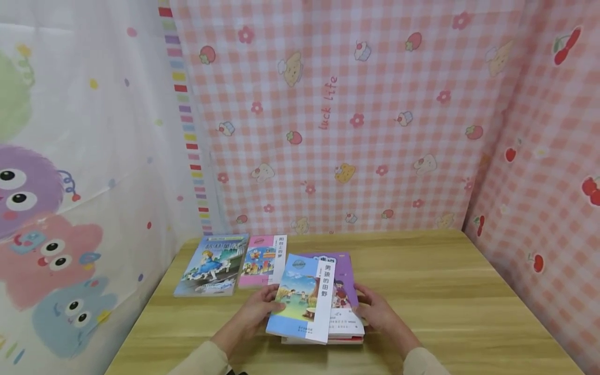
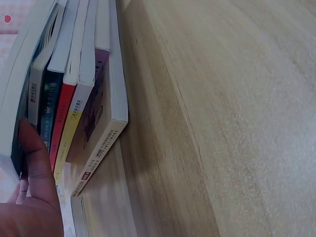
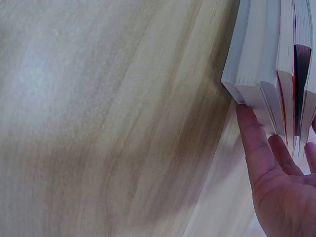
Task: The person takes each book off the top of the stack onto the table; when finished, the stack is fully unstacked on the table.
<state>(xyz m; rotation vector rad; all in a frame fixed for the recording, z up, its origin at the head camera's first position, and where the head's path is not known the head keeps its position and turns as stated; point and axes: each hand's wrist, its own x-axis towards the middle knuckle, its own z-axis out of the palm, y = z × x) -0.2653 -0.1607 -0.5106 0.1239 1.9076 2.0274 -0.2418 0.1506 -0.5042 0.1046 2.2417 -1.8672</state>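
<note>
A stack of several books sits near the front of the table. Its top one, a blue book [image 1: 295, 297] with a white title strip, lies askew over a purple book [image 1: 344, 281]. My left hand [image 1: 259, 308] grips the blue book by its left edge, thumb on the cover. In the left wrist view, a digit of this hand [image 2: 37, 173] reaches between that top book [image 2: 17, 89] and the spines below. On the other side, my right hand [image 1: 377, 311] rests extended fingers [image 3: 254, 138] against the page edges of the stack [image 3: 254, 59].
At the back left of the wooden table [image 1: 422, 281] lie a book with a girl in a blue dress [image 1: 211, 265] and a pink book [image 1: 260, 263], side by side. Patterned cloths [image 1: 347, 151] hang behind and at both sides.
</note>
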